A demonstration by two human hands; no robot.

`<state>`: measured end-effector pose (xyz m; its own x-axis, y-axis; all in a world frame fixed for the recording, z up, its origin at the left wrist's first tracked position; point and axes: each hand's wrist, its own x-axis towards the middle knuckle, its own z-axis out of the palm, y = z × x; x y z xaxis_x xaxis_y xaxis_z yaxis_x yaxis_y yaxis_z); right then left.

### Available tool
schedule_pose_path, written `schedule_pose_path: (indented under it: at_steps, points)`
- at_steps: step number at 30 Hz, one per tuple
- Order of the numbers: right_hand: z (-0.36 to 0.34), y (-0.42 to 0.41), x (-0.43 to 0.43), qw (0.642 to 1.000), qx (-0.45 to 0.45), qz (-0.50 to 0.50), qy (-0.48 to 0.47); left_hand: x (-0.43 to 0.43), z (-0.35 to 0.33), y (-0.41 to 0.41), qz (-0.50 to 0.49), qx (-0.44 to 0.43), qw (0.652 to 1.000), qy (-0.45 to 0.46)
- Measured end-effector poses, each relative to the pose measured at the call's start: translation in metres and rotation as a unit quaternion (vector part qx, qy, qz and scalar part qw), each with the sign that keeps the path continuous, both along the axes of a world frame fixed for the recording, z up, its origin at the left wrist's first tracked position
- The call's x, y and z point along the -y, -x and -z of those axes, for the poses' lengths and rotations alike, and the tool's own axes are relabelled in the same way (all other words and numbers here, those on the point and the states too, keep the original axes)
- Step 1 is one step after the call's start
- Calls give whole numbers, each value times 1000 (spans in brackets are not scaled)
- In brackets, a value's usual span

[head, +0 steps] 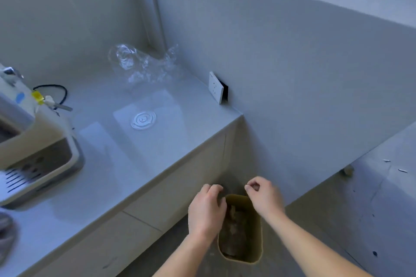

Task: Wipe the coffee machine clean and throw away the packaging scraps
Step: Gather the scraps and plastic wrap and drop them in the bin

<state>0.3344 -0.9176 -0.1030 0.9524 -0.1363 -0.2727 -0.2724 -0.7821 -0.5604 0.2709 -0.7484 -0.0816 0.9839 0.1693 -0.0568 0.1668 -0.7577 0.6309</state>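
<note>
A brown waste bin (259, 235) stands on the floor against the cabinet, with crumpled scraps in it. My left hand (207, 209) hovers over its far left rim with the fingers bent loosely downward, and I see nothing in it. My right hand (263, 195) is above the far right rim, fingers curled, thumb meeting the forefinger, with no scrap visible between them. The cream coffee machine (38, 152) stands on the counter at the left, partly cut off by the frame. Crumpled clear plastic wrap (144, 64) lies in the counter's back corner.
A round clear lid (143, 120) lies flat on the grey countertop (135, 164). A white wall socket (216, 87) hangs loose from the right wall. A black cable (56, 87) loops behind the machine. A grey cloth (5, 236) shows at the left edge.
</note>
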Motion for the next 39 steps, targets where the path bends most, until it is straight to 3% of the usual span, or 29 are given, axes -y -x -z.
schedule_pose_path:
  at_steps: [10,19,39]
  points:
    - [-115,-31,-49,988,92,-117,-49,-68,-103,-20,-113,58,992,-28]
    - [-174,-64,-96,972,117,-191,-66,-130,-138,-27,-208,58,975,-50]
    - [-162,-203,-242,983,78,-166,-11,-248,-103,-162,-147,-76,984,-66]
